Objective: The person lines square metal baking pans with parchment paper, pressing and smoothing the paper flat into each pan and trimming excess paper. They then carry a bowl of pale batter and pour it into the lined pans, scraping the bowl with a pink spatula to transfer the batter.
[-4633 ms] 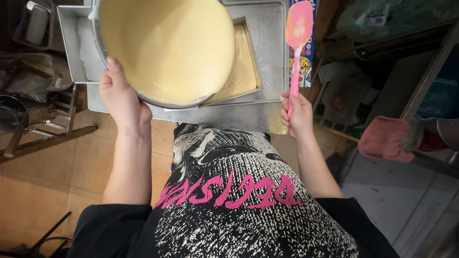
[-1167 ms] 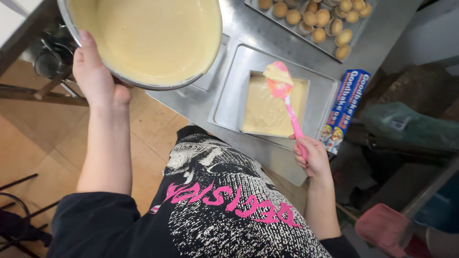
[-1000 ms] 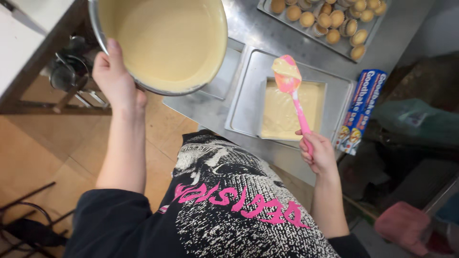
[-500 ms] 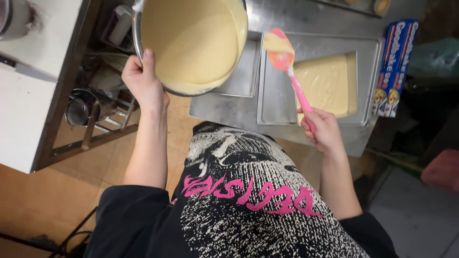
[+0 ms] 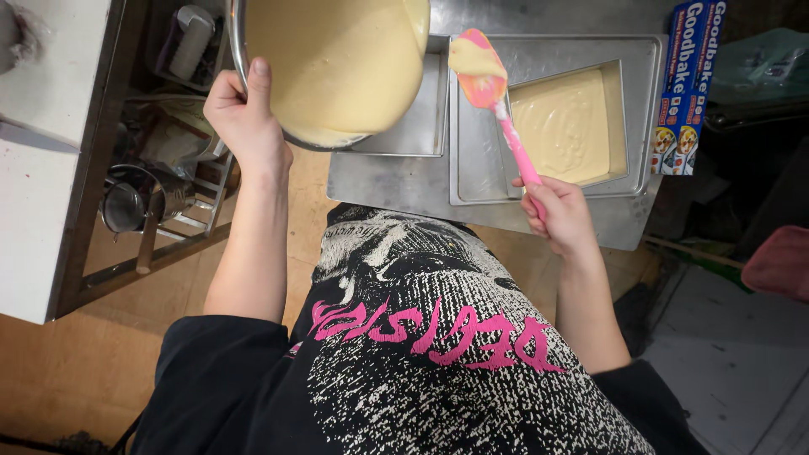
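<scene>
Steel worktable (image 5: 404,181) across the top, white counter (image 5: 38,168) at left with an open metal shelf rack (image 5: 181,211) beneath holding a steel cup (image 5: 126,206), tan tiled floor (image 5: 76,371), grey floor (image 5: 742,362) at right, dim light

Dressed in a black short-sleeved T-shirt (image 5: 404,362), loose at the sleeves, ending above the elbows. Front covered by a speckled white grainy print, denser toward the belly, crossed by jagged pink lettering. Forearms bare; both hands (image 5: 244,118) bare, without gloves, rings or watch.
</scene>
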{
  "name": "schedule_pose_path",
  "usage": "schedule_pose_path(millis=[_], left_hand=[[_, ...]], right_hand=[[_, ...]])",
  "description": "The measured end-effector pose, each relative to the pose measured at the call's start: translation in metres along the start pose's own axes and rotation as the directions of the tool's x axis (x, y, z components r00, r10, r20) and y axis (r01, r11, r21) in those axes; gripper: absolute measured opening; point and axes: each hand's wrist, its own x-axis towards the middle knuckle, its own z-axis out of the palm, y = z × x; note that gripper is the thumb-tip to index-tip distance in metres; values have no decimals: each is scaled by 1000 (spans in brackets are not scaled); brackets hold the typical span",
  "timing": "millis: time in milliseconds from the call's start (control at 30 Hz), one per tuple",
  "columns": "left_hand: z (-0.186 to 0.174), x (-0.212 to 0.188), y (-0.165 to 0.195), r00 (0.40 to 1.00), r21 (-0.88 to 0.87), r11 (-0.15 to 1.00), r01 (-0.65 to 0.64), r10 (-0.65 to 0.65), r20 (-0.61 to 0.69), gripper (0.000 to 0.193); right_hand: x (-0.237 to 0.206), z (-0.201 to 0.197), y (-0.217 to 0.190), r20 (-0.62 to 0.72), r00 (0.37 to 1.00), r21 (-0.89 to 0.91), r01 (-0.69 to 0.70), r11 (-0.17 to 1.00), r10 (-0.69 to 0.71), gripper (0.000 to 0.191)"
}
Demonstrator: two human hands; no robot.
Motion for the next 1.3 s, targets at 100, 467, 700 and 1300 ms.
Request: schedule_pose_path(millis=[100, 467, 700, 1300], left_hand=[[-1, -1, 0, 1000, 45, 999, -4, 4, 7, 51], [7, 5, 2, 999, 105, 994, -33, 32, 17, 52], [14, 6, 6, 999, 127, 991, -37, 33, 37, 51], [21, -4, 5, 1000, 136, 990, -24, 21, 21, 51]], right_hand=[[-1, -2, 1, -6, 1000, -1, 3, 1000, -3, 25], [-1, 2, -4, 8, 1000, 6, -6, 1000, 6, 26], [-3, 4, -6, 6, 1000, 17, 11, 1000, -11, 26], [-5, -3, 6, 4, 1000, 31, -7, 999, 7, 27]])
